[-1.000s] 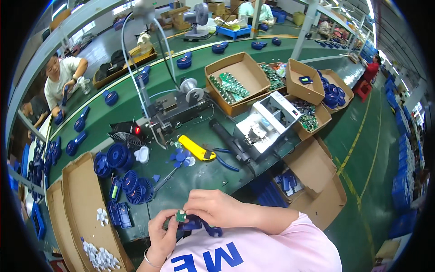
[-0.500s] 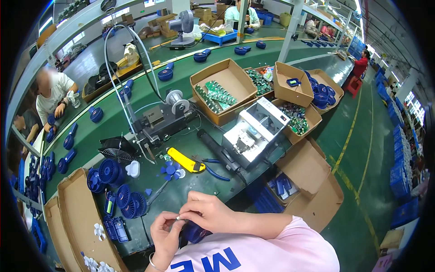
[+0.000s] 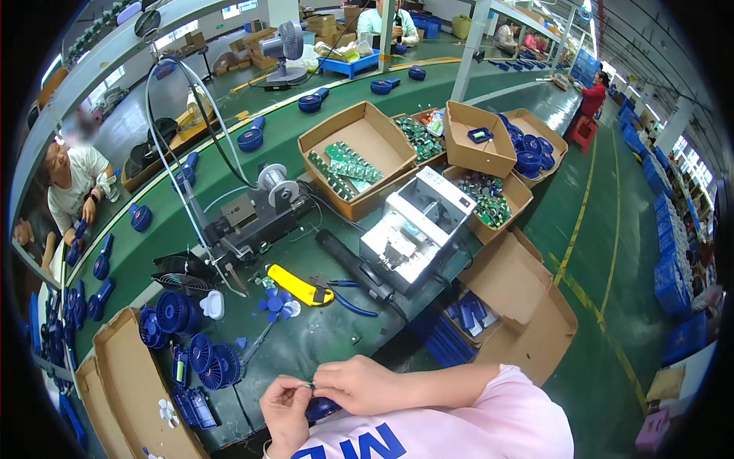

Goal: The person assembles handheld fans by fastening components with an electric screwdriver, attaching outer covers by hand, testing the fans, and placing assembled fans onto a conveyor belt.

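Close to my body, my left hand point(image 3: 286, 411) and my right hand point(image 3: 353, 386) meet with their fingertips pinched together. Between the fingertips is a tiny dark piece, too small to name. Just under my fingers a dark blue rounded fan part point(image 3: 322, 408) shows, partly covered by my hands and the pink shirt. On the green bench ahead lie a yellow-handled tool point(image 3: 298, 285), blue-handled pliers point(image 3: 350, 297) and a blue fan blade point(image 3: 275, 304). Blue round fan housings point(image 3: 177, 313) are grouped to the left of my hands.
A wire-feeding machine with a spool point(image 3: 277, 183) stands ahead, and a white boxy machine point(image 3: 417, 229) to its right. Cardboard boxes of circuit boards point(image 3: 359, 145) sit behind them. Blue handheld fans point(image 3: 250, 138) line the green conveyor. A co-worker point(image 3: 76, 176) sits at far left.
My joined hands have moved slightly down and right in the picture, still pinched together. The whole view has shifted, so the bench things appear farther left. The white speck at my fingertips no longer shows.
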